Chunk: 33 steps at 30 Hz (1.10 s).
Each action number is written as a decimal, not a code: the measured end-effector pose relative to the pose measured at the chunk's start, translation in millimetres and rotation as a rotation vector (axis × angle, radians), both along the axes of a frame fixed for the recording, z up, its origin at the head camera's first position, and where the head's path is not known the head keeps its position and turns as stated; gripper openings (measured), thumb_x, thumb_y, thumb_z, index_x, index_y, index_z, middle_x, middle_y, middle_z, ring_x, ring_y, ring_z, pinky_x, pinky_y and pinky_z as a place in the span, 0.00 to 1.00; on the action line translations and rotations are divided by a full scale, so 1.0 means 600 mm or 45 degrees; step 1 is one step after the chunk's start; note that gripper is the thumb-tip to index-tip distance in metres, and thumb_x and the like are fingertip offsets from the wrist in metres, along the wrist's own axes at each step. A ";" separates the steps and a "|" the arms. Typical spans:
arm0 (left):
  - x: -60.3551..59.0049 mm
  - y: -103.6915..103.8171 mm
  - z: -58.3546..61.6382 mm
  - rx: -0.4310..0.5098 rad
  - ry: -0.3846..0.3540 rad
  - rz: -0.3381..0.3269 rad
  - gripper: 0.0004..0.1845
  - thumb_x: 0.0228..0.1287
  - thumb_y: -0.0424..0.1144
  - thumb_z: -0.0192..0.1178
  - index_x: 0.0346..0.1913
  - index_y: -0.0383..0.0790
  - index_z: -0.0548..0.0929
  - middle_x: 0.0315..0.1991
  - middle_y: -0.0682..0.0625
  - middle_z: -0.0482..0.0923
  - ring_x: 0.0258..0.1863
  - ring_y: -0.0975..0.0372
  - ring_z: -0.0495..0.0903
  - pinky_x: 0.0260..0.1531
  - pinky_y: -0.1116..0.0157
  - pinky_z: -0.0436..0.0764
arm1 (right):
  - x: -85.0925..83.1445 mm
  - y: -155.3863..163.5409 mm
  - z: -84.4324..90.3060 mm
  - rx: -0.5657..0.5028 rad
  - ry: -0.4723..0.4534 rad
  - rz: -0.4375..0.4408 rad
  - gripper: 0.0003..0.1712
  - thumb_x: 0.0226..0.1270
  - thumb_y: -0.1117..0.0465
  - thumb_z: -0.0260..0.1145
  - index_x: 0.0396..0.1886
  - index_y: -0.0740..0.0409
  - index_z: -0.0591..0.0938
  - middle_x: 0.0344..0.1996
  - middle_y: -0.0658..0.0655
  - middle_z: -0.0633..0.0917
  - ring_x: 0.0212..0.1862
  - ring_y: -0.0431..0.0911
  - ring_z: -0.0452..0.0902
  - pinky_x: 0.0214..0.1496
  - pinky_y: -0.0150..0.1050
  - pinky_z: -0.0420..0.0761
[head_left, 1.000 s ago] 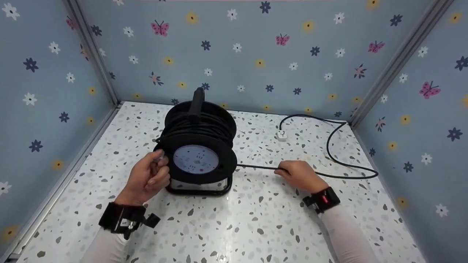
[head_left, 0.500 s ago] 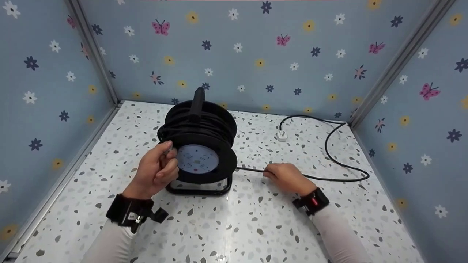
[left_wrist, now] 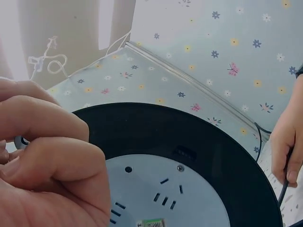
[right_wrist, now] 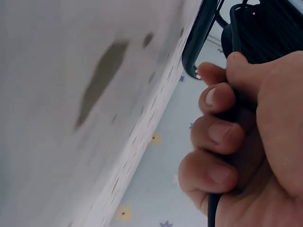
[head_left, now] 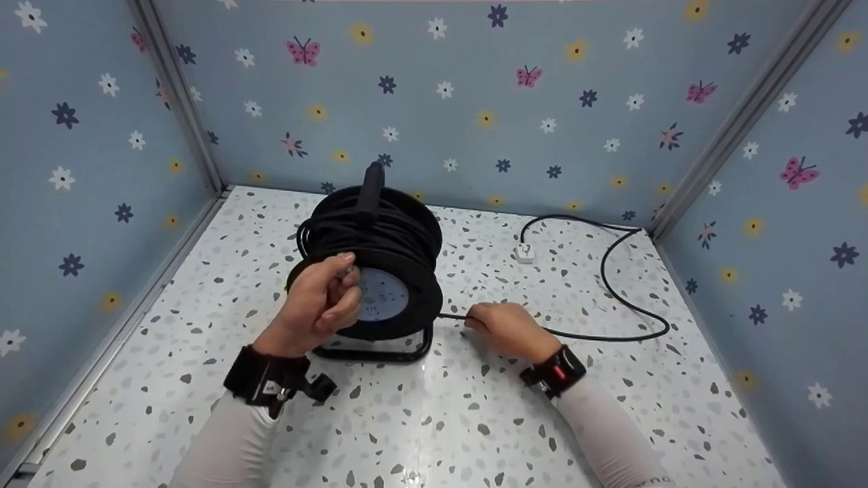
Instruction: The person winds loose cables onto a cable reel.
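Now, reel: your cable reel stands mid-table, likely heavy and rigid.
Left hand: your left hand pinches its crank knob.
Right hand: your right hand curls round the limp, springy cable; grip near the reel.

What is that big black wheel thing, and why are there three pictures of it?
That is a cable reel: a drum with a long black cable wound on it, standing on a speckled table. A person works with two bare hands. One camera sits on their head and looks down at everything. Two small cameras sit on their wrists, so those pictures show each hand very close up. The left hand has its fingers curled round a small crank knob on the front of the reel. The right hand closes round the cable just beside the reel. The rest of the cable lies in a loop on the table and ends in a white plug near the back wall.
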<state>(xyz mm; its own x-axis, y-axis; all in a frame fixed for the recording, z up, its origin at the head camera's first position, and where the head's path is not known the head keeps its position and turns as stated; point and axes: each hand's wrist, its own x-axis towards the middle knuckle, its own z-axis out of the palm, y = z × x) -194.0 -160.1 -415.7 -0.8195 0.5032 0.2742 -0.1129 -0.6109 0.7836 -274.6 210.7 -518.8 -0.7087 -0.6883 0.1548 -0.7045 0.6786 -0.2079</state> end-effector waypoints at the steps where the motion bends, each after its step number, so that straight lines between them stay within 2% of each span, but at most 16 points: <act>1: 0.000 0.003 0.001 -0.008 -0.001 0.005 0.21 0.94 0.46 0.43 0.35 0.45 0.72 0.11 0.58 0.68 0.08 0.64 0.46 0.10 0.64 0.46 | 0.000 -0.004 -0.001 -0.006 0.020 0.006 0.07 0.85 0.55 0.70 0.42 0.50 0.88 0.31 0.44 0.86 0.31 0.42 0.84 0.39 0.43 0.88; 4: 0.001 0.009 0.002 -0.037 -0.002 0.036 0.21 0.93 0.46 0.46 0.34 0.45 0.71 0.10 0.58 0.68 0.08 0.64 0.48 0.10 0.64 0.46 | -0.001 -0.011 -0.002 -0.021 0.071 0.029 0.05 0.83 0.57 0.72 0.42 0.51 0.88 0.31 0.46 0.88 0.31 0.44 0.86 0.39 0.44 0.89; 6: 0.002 0.011 0.001 -0.049 0.004 0.055 0.20 0.93 0.47 0.48 0.33 0.44 0.71 0.10 0.57 0.68 0.08 0.65 0.49 0.10 0.64 0.46 | -0.002 -0.010 0.001 -0.021 0.058 0.029 0.05 0.83 0.57 0.72 0.42 0.52 0.88 0.31 0.47 0.88 0.31 0.45 0.87 0.39 0.44 0.89; 10: 0.004 0.013 0.002 -0.061 0.010 0.080 0.21 0.92 0.46 0.47 0.33 0.45 0.70 0.11 0.58 0.68 0.08 0.65 0.50 0.10 0.64 0.47 | -0.004 0.013 0.026 -0.023 -0.105 -0.064 0.08 0.85 0.57 0.68 0.43 0.54 0.88 0.31 0.50 0.89 0.32 0.44 0.85 0.41 0.47 0.88; 14: 0.003 0.013 0.001 -0.052 0.005 0.085 0.21 0.92 0.45 0.47 0.32 0.45 0.71 0.11 0.58 0.67 0.08 0.66 0.50 0.10 0.64 0.46 | -0.012 0.061 0.061 -0.022 -0.278 -0.182 0.10 0.88 0.57 0.65 0.45 0.56 0.88 0.36 0.57 0.90 0.35 0.46 0.83 0.44 0.52 0.86; 18: 0.003 0.014 0.000 -0.039 -0.004 0.083 0.21 0.92 0.45 0.48 0.32 0.45 0.71 0.11 0.58 0.68 0.08 0.65 0.50 0.10 0.64 0.47 | -0.019 0.121 0.092 -0.003 -0.349 -0.297 0.11 0.87 0.54 0.67 0.48 0.55 0.89 0.39 0.58 0.91 0.36 0.45 0.83 0.44 0.52 0.84; 23: 0.004 0.015 -0.002 -0.048 -0.009 0.081 0.20 0.92 0.45 0.48 0.32 0.45 0.72 0.11 0.58 0.68 0.08 0.65 0.51 0.10 0.64 0.47 | -0.015 0.201 0.117 0.006 -0.262 -0.411 0.12 0.84 0.49 0.71 0.40 0.50 0.89 0.31 0.51 0.87 0.30 0.44 0.76 0.37 0.46 0.76; 28: 0.003 0.015 -0.002 -0.067 -0.013 0.089 0.20 0.92 0.46 0.49 0.32 0.45 0.72 0.11 0.58 0.68 0.08 0.66 0.51 0.10 0.65 0.48 | -0.011 0.298 0.134 -0.006 -0.120 -0.525 0.22 0.84 0.44 0.70 0.28 0.48 0.80 0.20 0.47 0.70 0.24 0.45 0.64 0.32 0.44 0.64; 31: 0.002 0.014 -0.003 -0.071 -0.007 0.088 0.20 0.92 0.47 0.50 0.33 0.45 0.72 0.11 0.58 0.67 0.08 0.66 0.51 0.10 0.65 0.48 | -0.014 0.358 0.143 -0.056 -0.090 -0.594 0.27 0.84 0.42 0.69 0.25 0.49 0.75 0.18 0.47 0.65 0.22 0.46 0.61 0.30 0.44 0.62; 33: 0.002 0.014 -0.004 -0.073 -0.004 0.087 0.20 0.91 0.47 0.50 0.33 0.44 0.72 0.11 0.58 0.68 0.08 0.66 0.51 0.10 0.65 0.48 | -0.017 0.393 0.151 -0.109 -0.105 -0.617 0.27 0.85 0.41 0.68 0.26 0.50 0.76 0.19 0.47 0.64 0.23 0.46 0.61 0.30 0.43 0.62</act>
